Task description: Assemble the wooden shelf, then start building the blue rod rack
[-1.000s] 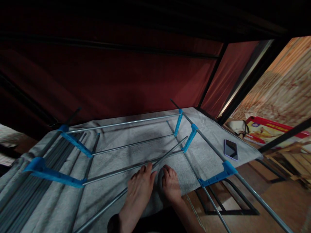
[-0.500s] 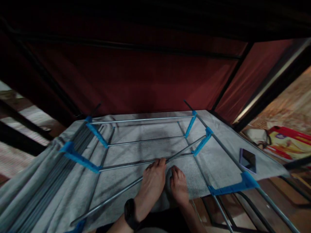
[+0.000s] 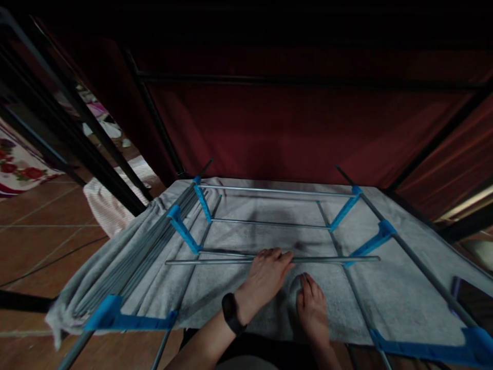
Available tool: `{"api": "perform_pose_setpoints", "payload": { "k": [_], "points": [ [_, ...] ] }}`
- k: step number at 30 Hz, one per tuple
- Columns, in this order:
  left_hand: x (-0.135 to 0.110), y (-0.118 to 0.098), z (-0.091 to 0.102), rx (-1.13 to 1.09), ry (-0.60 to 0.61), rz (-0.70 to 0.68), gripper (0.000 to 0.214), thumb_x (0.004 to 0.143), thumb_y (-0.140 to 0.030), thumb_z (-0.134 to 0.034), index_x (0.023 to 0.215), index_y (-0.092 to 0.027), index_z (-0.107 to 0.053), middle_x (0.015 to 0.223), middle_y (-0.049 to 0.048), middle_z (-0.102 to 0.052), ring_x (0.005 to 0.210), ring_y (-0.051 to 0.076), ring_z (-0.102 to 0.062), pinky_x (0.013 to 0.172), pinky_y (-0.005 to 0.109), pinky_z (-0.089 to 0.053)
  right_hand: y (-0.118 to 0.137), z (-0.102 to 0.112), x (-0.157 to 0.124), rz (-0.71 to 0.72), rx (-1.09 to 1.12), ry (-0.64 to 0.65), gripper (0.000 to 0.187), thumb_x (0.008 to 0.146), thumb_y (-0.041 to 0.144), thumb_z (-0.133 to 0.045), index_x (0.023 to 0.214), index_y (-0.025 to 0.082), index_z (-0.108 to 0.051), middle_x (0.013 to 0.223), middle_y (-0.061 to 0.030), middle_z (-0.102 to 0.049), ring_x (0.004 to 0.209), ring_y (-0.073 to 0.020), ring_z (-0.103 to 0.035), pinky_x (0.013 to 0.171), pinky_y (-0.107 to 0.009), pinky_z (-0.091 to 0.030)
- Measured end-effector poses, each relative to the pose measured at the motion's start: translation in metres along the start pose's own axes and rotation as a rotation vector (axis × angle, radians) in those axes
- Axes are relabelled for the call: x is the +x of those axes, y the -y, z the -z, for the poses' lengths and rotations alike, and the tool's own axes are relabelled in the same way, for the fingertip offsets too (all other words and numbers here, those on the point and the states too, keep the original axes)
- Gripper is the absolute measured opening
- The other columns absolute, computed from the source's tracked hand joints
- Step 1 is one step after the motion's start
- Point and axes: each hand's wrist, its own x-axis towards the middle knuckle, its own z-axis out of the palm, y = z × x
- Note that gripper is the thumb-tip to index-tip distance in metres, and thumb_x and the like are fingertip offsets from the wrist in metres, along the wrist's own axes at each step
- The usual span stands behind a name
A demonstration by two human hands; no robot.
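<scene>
My left hand (image 3: 265, 275), with a black band (image 3: 231, 311) on its wrist, is wrapped over the middle of a loose grey metal tube (image 3: 215, 261). The tube lies level across the frame, close along a fixed crossbar. Lower right of it, my right hand (image 3: 313, 306) rests near the cloth, fingers extended and loosely together, holding nothing visible. Around both hands is a rack frame of metal tubes joined by blue plastic brackets (image 3: 184, 229); another bracket (image 3: 367, 245) stands near the tube's right end. The left fingertips are partly hidden.
Grey cloth (image 3: 246, 298) covers the surface under the frame. A bundle of several tubes (image 3: 142, 259) lies at the left. A phone (image 3: 472, 300) is partly visible at the right. Dark red fabric (image 3: 269, 128) with black bars rises behind. Tiled floor (image 3: 34, 262) shows at left.
The tube in my left hand has turned from slanting to level, now alongside the crossbar. The view has swung left. My right hand stays beside the left.
</scene>
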Motion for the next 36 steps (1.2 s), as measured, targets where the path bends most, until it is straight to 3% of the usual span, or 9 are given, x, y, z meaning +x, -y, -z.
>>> {"api": "perform_pose_setpoints", "payload": {
  "k": [10,17,26,36],
  "points": [
    [0.002,0.008,0.002,0.126,-0.04,-0.048,0.026,0.098,-0.016,-0.039,0.112,-0.021,-0.06,0.102,0.0054,-0.065,0.097,0.021,-0.06,0.093,0.039,-0.044,0.003,0.001,0.003,-0.012,0.039,-0.046,0.04,0.095,0.022,-0.036,0.133,0.02,-0.05,0.129,-0.014,-0.058,0.121,-0.0285,-0.053,0.098,-0.049,-0.045],
    [0.008,0.009,0.001,0.128,-0.053,-0.026,0.033,0.099,-0.018,-0.036,0.123,-0.019,-0.058,0.106,0.008,-0.067,0.098,0.022,-0.062,0.092,0.04,-0.045,0.013,0.008,0.009,-0.044,0.031,-0.021,0.045,0.091,0.012,-0.037,0.133,0.016,-0.051,0.129,-0.0142,-0.057,0.121,-0.0268,-0.051,0.1,-0.048,-0.045],
    [0.014,0.019,-0.017,0.168,-0.027,-0.048,0.037,0.1,-0.02,-0.034,0.128,-0.018,-0.058,0.11,0.0102,-0.068,0.101,0.022,-0.063,0.093,0.038,-0.045,0.014,0.009,0.012,-0.055,-0.001,-0.029,0.047,0.087,0.008,-0.038,0.131,0.015,-0.052,0.129,-0.0131,-0.056,0.122,-0.0253,-0.051,0.102,-0.046,-0.043],
    [0.022,0.027,-0.05,0.176,0.04,-0.073,0.036,0.1,-0.019,-0.033,0.125,-0.017,-0.059,0.111,0.0114,-0.069,0.103,0.022,-0.064,0.096,0.039,-0.044,0.014,0.009,0.012,-0.09,0.044,-0.029,0.05,0.087,0.011,-0.039,0.135,0.023,-0.049,0.131,-0.0094,-0.056,0.122,-0.0244,-0.052,0.103,-0.044,-0.041]
  ]
}}
